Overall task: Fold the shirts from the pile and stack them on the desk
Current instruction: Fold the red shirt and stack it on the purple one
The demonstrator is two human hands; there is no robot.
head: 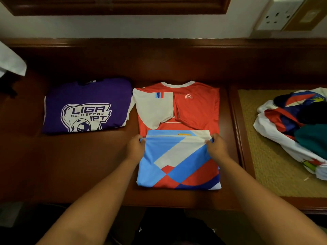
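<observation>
left hand (135, 146): bare, no ring, glove or watch in view | right hand (216, 146): bare, likewise unadorned | forearms: both bare from the wrists back to the frame's lower edge, no sleeve or cuff visible | clothing: only dark fabric low between the arms, too dim to tell the garment
</observation>
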